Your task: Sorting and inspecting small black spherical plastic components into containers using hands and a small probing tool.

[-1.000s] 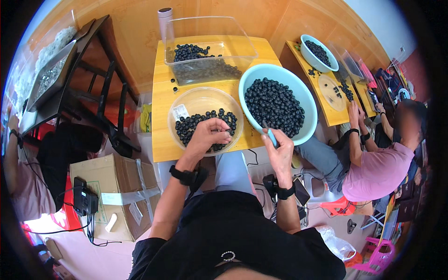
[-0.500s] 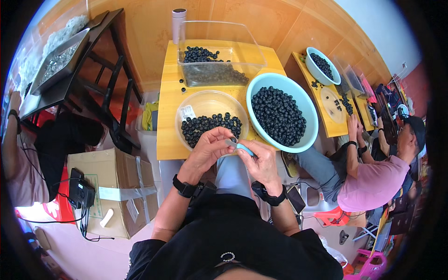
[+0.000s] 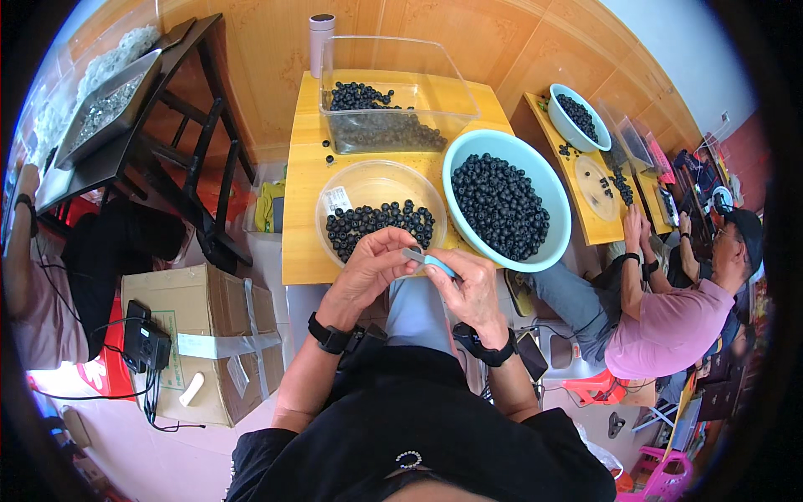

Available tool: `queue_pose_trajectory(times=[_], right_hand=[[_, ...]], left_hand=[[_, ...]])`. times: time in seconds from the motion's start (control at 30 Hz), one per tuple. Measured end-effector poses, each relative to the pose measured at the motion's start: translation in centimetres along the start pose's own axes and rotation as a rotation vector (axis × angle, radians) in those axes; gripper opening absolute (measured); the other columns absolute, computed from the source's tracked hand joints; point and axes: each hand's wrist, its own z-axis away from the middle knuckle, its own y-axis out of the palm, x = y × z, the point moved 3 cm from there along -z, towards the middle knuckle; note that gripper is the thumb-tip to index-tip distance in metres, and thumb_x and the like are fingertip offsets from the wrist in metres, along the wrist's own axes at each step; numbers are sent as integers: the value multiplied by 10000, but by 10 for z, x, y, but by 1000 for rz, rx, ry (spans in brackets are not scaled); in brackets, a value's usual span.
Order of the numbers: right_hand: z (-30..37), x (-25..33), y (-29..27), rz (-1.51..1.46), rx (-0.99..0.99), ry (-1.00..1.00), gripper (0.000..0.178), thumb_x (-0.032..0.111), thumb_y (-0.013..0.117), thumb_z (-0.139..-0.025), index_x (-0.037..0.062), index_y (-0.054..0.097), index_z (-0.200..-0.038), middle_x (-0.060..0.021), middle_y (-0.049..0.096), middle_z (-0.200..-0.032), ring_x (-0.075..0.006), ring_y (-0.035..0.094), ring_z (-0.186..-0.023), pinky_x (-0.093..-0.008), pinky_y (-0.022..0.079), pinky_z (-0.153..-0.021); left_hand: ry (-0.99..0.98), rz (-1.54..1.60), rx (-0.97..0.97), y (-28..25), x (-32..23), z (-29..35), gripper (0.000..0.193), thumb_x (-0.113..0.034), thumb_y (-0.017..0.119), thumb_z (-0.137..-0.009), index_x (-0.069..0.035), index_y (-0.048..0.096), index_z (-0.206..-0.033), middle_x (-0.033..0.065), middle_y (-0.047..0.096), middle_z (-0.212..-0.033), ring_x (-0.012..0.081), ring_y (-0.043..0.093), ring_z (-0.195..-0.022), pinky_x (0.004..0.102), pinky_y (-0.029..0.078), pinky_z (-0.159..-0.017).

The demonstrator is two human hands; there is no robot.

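My left hand point(image 3: 368, 272) pinches a small dark round bead point(image 3: 417, 248) between thumb and fingertips, partly hidden by them. Closed round the light blue handle of a small knife point(image 3: 438, 266), my right hand point(image 3: 473, 289) keeps its short grey blade against or right beside the bead; exact contact cannot be made out. Just beyond my hands, a clear round dish point(image 3: 368, 177) has a layer of dark round beads point(image 3: 376, 224) in its near half. A light blue bowl point(image 3: 565, 226) full of similar dark beads stands to the right of it.
A clear rectangular bin point(image 3: 401, 75) with more beads stands at the back of the yellow table point(image 3: 303, 251), near a pink flask point(image 3: 321, 46). A taped cardboard box point(image 3: 201, 335) is at left. A co-worker in a pink shirt point(image 3: 669, 326) sits at right by another table.
Both hands stay together over the near table edge with bead and knife still held. The knife blade has shifted only very slightly against the fingers of my left hand.
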Motion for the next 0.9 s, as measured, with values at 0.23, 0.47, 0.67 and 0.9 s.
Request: queue_pose_trajectory(times=[0.23,0.47,0.67,0.9], right_hand=[[-2,-1,1,-14,35,33,170,179,644,-813,30,674,-890,-131,645,-730,-246,587,-527,-329,440,-490],[-4,-41,-20,67,-119,149,231,227,611,-848,10,680,-885,-167,622,-668,-289,610,-558,-338,445,-514],[-4,-20,-7,-101,-65,191,185,123,699,-769,-5,669,-898,-73,615,-649,-80,518,-538,-238,409,-499],[-11,2,9,-371,48,155,231,63,730,-713,-2,654,-921,-43,561,-729,-92,508,-646,-242,405,-573]], left_hand=[[-15,-3,-24,-2,-3,2,132,-11,638,-818,-13,598,-943,88,652,-895,133,633,-734,246,536,-700],[-37,-12,21,5,-15,13,101,8,643,-805,-15,614,-898,86,656,-891,139,641,-699,249,544,-670],[-34,7,-63,2,-12,11,118,11,638,-808,-19,612,-920,77,657,-896,136,644,-730,248,546,-688],[-63,-90,-95,8,-10,8,148,30,632,-799,-39,559,-907,78,643,-889,132,627,-730,246,533,-679]])
